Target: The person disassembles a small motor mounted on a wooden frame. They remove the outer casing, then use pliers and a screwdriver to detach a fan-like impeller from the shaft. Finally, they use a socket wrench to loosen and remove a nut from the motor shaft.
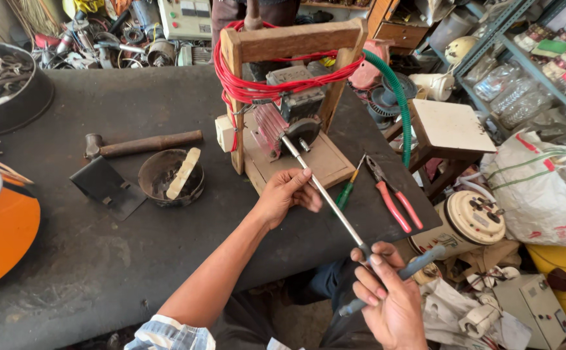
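A wooden-framed winding machine (294,97) wrapped in red wire stands on the dark workbench (101,259). A long steel shaft (325,194) runs from its spindle toward me. My left hand (286,194) rests its fingers on the shaft near the middle. At the shaft's near end, my right hand (390,298) is closed around a grey crank handle (396,275).
Red-handled pliers (393,198) and a green screwdriver (346,191) lie right of the machine. To the left are a hammer (143,144), a round tin (169,176) and a metal plate (104,185). A bowl of scrap (4,84) sits far left. A stool (448,126) and shelves stand right.
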